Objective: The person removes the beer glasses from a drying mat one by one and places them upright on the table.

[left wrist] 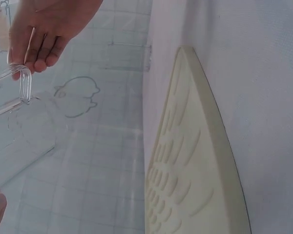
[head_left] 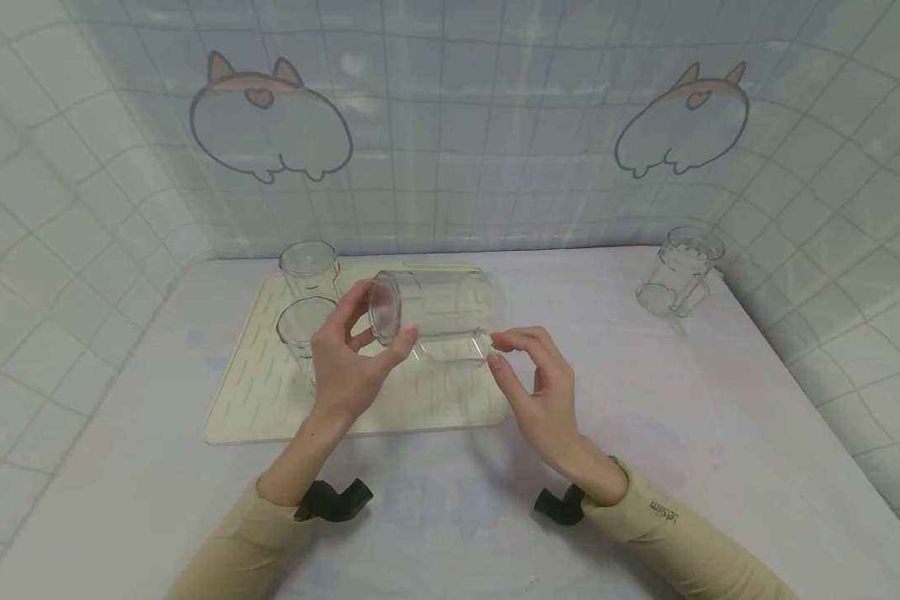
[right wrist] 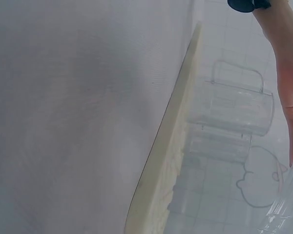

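Observation:
A clear glass mug (head_left: 446, 304) lies sideways in the air above the cream drying mat (head_left: 360, 400), its handle (head_left: 450, 360) pointing down toward the person. My left hand (head_left: 352, 358) grips the mug's left end, thumb in front and fingers behind. With thumb and index finger, my right hand (head_left: 543, 396) pinches the right end of the handle. The left wrist view shows the right hand's fingertips at the handle's corner. Two more glass mugs, a rear one (head_left: 309, 267) and a front one (head_left: 297, 329), stand on the mat's left side, the front one partly behind the left hand.
Another glass mug (head_left: 678, 271) stands at the table's back right. A tiled-pattern sheet (head_left: 480, 150) with cartoon animal drawings rises behind the white table (head_left: 450, 542), and similar sheets flank both sides. Black straps or mounts (head_left: 337, 502) sit at both wrists.

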Motion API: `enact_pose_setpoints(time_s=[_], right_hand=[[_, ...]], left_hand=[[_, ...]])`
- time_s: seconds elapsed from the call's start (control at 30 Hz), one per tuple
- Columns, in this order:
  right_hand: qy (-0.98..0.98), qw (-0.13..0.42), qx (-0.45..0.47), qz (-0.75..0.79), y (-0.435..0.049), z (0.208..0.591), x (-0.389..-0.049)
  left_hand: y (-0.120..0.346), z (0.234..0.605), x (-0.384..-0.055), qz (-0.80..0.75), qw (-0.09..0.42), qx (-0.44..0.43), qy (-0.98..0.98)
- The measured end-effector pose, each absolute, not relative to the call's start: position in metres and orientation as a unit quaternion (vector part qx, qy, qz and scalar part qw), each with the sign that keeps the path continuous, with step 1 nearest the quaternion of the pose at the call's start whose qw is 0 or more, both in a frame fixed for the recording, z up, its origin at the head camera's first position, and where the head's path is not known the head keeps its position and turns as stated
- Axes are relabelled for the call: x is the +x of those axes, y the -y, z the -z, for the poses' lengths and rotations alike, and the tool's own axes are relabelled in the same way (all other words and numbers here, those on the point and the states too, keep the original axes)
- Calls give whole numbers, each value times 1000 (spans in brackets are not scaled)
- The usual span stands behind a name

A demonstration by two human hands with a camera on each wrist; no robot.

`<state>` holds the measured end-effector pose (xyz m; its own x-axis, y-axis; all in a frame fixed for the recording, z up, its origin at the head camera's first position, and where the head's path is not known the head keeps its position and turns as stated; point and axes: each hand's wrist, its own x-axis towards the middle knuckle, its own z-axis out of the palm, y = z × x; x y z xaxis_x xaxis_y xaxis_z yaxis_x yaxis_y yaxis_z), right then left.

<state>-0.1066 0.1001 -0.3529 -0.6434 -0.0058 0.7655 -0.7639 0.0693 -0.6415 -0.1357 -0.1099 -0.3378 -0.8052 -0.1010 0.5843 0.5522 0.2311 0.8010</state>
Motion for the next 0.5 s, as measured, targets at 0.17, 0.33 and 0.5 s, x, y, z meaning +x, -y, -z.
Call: enact_pose_setpoints(time_s=[0.17,0.33,0.5], right_hand=[[678,291,278,-615,-100,354,-106],[699,263,264,-611,-102,365,-111],[712,198,252,-625,-106,380,-117]], left_hand=[[111,341,-138,624,270,-161,716],[112,340,-138,637,271,-162,703],[111,340,-139,649,269,-164,693]])
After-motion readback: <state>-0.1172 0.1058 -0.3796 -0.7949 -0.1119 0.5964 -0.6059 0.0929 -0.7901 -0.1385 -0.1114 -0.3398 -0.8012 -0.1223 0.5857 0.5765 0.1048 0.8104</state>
